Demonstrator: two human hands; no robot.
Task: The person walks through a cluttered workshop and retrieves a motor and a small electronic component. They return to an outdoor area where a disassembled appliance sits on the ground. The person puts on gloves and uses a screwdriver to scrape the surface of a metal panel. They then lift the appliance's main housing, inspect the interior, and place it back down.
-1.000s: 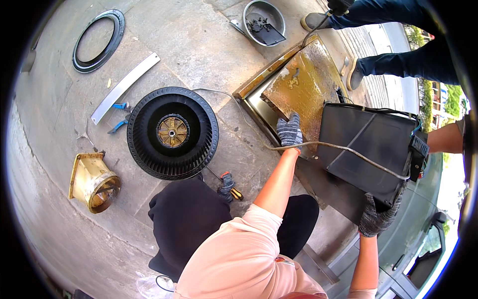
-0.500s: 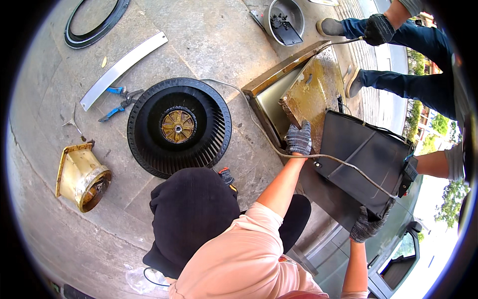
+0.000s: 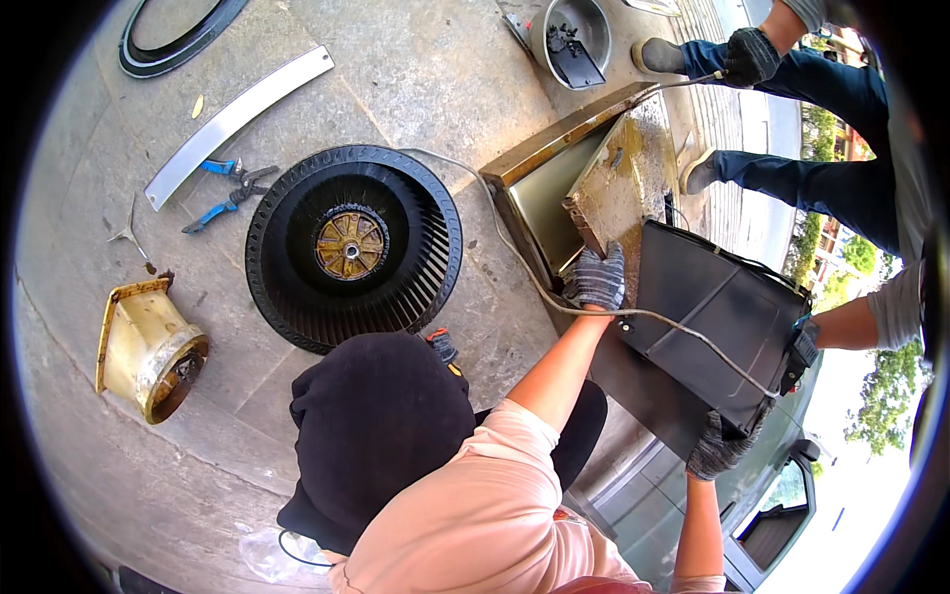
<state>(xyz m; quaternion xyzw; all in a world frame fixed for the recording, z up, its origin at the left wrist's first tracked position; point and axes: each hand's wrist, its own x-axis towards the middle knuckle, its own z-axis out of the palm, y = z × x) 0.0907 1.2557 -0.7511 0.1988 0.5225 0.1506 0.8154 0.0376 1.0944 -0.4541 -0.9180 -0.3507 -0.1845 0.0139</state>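
A large, greasy range hood [image 3: 717, 307], with a smooth black panel and a yellow-brown, grease-coated metal side [image 3: 633, 168], stands tilted at the right. My left hand [image 3: 599, 277], in a grey knit glove, grips the lower edge of the greasy side. The black panel's lower corner is in the grasp of my right hand [image 3: 722, 447], also gloved; its fingertips are partly hidden. A grey power cord [image 3: 683, 329] passes over my left wrist and across the black panel.
A co-worker's gloved hand [image 3: 752, 56] holds a thin cord or rod; their other hand is at the hood's right edge. Around lie a black blower wheel [image 3: 351, 312], blue-handled pliers [image 3: 223, 193], a curved metal strip [image 3: 237, 124], a greasy duct collar [image 3: 148, 342] and a metal bowl [image 3: 594, 35].
The view has shifted slightly, moving the floor items a little left. Both my hands keep their grip, and the range hood is nearly where it was.
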